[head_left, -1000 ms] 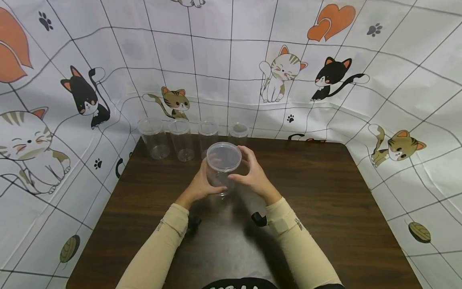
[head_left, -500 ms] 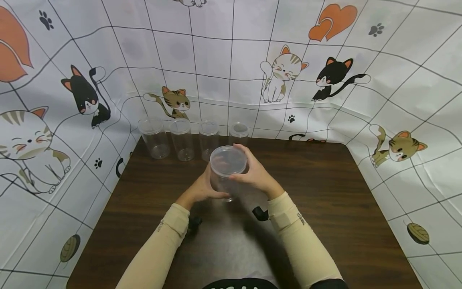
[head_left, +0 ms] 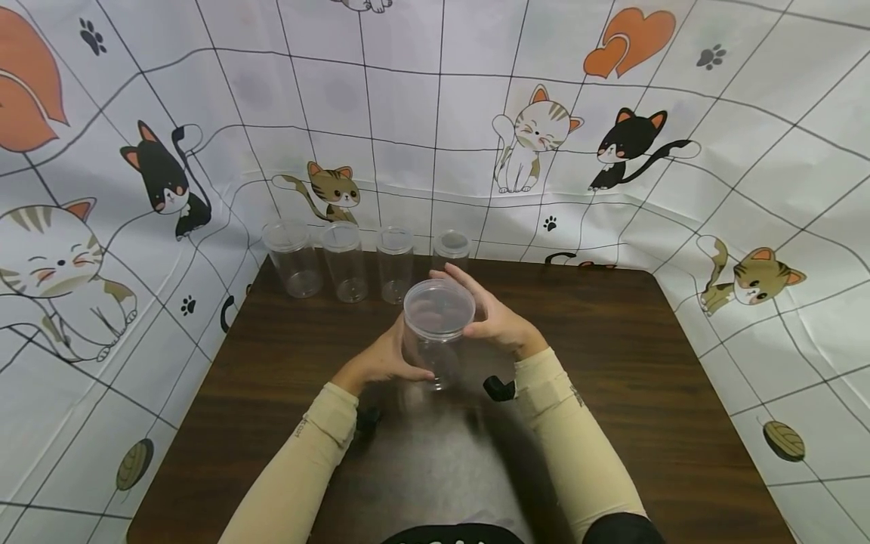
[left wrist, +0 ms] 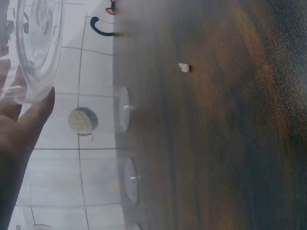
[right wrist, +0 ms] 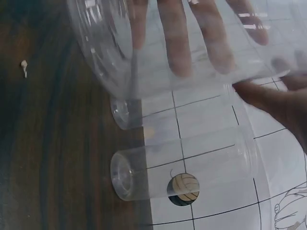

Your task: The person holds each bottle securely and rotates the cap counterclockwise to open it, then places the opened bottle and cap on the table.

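Observation:
A clear plastic jar [head_left: 435, 353] with a translucent lid [head_left: 439, 306] is held upright above the middle of the table. My left hand [head_left: 382, 358] grips its side low down, thumb across the front near the base. At the lid's right edge, my right hand [head_left: 501, 323] has its thumb on the near side and its fingers reaching behind. In the left wrist view the jar's base [left wrist: 41, 52] hangs over the tabletop. Through the jar wall, the right wrist view shows the left fingers [right wrist: 175, 48] wrapped round the far side.
Several slimmer clear lidded jars [head_left: 345, 261] stand in a row along the back edge of the dark wooden table [head_left: 598, 363]. A tiny white scrap [left wrist: 184, 67] lies on the wood. Cat-printed sheeting [head_left: 469, 113] rises behind the table and at both sides.
Both hands have brought the jar toward me and slightly right. The right fingers have shifted along the lid's far edge, with the thumb now at its right edge.

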Motion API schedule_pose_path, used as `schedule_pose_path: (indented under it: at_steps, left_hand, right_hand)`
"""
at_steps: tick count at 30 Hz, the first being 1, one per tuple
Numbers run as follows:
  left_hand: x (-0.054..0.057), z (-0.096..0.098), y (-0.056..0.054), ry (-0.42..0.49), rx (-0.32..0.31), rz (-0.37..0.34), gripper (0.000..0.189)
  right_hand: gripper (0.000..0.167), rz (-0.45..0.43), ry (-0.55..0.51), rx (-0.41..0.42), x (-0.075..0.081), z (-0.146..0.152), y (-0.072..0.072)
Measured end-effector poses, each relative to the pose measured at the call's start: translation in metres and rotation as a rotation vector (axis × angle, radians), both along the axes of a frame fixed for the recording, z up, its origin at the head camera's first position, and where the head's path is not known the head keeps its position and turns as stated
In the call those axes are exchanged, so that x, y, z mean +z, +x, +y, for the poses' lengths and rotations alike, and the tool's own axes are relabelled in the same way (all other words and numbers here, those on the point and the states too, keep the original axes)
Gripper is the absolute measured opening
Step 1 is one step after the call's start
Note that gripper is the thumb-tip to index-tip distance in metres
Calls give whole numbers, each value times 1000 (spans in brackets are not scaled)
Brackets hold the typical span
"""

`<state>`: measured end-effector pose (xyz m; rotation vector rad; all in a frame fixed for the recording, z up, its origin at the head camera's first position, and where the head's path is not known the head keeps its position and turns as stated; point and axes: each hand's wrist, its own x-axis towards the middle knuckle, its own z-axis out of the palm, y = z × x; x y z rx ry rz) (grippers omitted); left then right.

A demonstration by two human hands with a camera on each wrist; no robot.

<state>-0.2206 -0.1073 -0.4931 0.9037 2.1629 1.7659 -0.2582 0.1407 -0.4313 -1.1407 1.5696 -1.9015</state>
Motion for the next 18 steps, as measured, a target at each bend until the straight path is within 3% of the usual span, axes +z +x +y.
schedule_pose_path:
  at_steps: [3,7,13,18]
  left_hand:
    - [-1,1,-2,0,45,18,133]
    - [-5,2,-5,3,130,32,129]
    - [-9,1,-8,-22,230,43,124]
    - [-13,2,-7,-71,280,62,125]
  right_hand:
    - [122,-31,-43,-46,-3,0,4]
    - [127,-8,-37,-203,-8,-4,11]
    - [122,133,121,-543,-17,-21,29]
    - [127,193,238,-628,-18,-32,38]
